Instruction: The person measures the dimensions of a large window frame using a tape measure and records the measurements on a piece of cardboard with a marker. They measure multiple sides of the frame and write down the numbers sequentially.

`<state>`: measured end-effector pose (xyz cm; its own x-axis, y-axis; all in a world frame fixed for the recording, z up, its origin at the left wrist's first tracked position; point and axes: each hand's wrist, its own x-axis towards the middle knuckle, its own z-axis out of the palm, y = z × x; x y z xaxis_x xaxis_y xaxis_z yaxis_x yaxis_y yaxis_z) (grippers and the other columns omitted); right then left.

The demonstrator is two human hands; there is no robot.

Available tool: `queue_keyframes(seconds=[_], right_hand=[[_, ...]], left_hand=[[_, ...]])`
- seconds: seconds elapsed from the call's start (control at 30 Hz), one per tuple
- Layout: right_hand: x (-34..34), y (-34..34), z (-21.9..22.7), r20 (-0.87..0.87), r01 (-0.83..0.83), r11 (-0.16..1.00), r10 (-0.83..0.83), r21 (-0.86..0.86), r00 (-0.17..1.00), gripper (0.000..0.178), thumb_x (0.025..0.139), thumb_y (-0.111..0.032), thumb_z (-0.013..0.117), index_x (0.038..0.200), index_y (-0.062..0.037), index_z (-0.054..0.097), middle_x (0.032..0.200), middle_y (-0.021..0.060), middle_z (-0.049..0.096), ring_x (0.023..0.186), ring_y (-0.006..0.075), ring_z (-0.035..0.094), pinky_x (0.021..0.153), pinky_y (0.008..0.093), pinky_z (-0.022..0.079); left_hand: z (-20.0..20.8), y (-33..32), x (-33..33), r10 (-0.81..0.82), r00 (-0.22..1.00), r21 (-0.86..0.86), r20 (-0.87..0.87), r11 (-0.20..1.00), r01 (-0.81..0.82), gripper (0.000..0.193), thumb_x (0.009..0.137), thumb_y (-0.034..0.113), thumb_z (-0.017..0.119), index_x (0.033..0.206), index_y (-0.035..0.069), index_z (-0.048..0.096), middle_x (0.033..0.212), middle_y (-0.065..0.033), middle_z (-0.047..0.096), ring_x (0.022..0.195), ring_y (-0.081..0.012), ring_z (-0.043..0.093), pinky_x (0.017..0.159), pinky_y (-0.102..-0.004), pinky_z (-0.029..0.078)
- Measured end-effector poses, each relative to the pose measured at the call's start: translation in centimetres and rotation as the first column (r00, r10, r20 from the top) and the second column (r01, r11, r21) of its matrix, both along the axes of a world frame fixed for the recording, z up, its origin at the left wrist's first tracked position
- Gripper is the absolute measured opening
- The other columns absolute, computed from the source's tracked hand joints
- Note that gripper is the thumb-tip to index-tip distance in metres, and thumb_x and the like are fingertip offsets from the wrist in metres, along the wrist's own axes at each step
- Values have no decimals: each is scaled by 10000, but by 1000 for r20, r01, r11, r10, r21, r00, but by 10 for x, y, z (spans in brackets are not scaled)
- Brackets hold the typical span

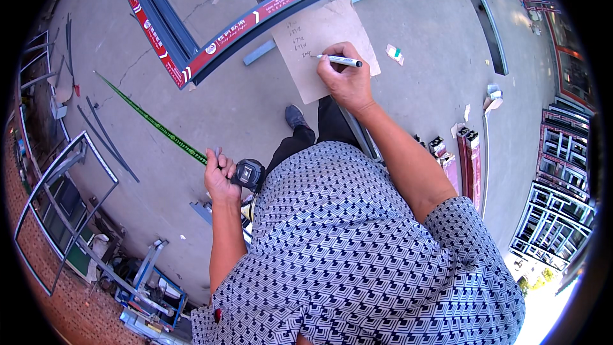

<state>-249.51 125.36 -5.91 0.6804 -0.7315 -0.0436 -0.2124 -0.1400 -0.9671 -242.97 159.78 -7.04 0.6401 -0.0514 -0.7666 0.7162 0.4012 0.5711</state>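
My right hand (348, 83) is closed around a marker pen (345, 61), whose tip rests on a sheet of pale cardboard (351, 25). Several handwritten lines run down the left part of that sheet. Lower left, my left hand (220, 176) grips a tape measure; its black case (248, 174) sits beside the fingers, close to my patterned shirt. From the hand the green blade (156, 124) stretches out toward the upper left, its far end in the air or over the floor, I cannot tell which. Beyond the cardboard lies a dark metal frame (255, 22) with red printed film.
Grey metal bars (488, 22) support the frame. Red-wrapped profiles (470, 160) stand at right, and stacked frames (555, 211) line the far right. An empty rectangular frame (64, 211) and tools are at left. A crumpled wrapper (394, 54) is right of the cardboard.
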Motion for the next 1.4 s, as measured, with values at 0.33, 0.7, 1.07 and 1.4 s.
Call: queue_keyframes(seconds=[0.33,0.7,1.07,1.4], right_hand=[[0,-5,-3,61,55,997,-59,52,996,111,922,-106,722,994,-47,661,783,-18,652,670,30,564,609,228,478],[-1,-4,2,53,19,1000,-19,0,998,103,922,-91,722,995,-43,668,792,-19,648,678,34,565,626,232,490],[-1,-4,2,27,7,1000,-6,-30,1000,107,911,-88,734,991,-47,675,796,-13,650,678,39,563,623,236,490],[0,-5,-1,50,14,999,-12,-42,999,108,905,-86,738,986,-49,677,786,-15,645,674,40,561,623,236,489]], left_hand=[[-4,3,-1,-17,1000,20,1,1000,17,498,1060,378,614,1268,-54,480,685,40,379,539,-56,303,457,-211,287],[-1,0,0,5,1000,1,-5,1000,-5,490,1071,353,597,1289,-63,456,701,27,406,542,-62,304,452,-207,291],[-5,1,0,-7,1000,3,-1,1000,7,486,1064,372,606,1269,-49,475,694,33,402,535,-59,304,452,-212,284],[-3,0,0,-14,1000,4,-11,1000,14,503,1072,357,594,1306,-65,450,694,35,382,540,-60,292,454,-207,285]])
